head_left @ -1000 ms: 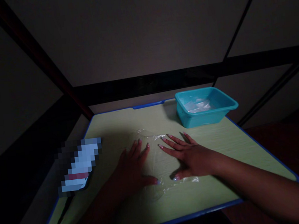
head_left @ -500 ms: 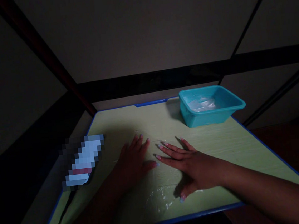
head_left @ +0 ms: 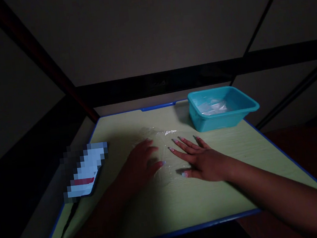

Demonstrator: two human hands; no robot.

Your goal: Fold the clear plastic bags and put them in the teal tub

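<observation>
A thin, clear plastic sheet or bag (head_left: pixel 167 171) lies on the light green table (head_left: pixel 227 199), wrinkled and shiny at its far edge. My left hand (head_left: pixel 143 161) is at the left side of the plastic, fingers apart and a little curled, slightly blurred. On the right side, my right hand (head_left: pixel 200 158) rests with its fingers spread, the fingertips at the plastic. Neither hand grips anything. The outline of the plastic is hard to make out against the table, and part of it is hidden beneath my hands.
A turquoise plastic basket (head_left: pixel 216 122) with clear plastic inside stands at the back right. At the left edge lies a phone (head_left: pixel 91 165) with a lit, pixelated screen and a dark cord (head_left: pixel 69 220). Dark panels (head_left: pixel 148 32) rise behind the table.
The plastic has shifted away from me, its shiny wrinkles now farther back. My right hand has moved slightly forward and right; my left fingers have curled more.
</observation>
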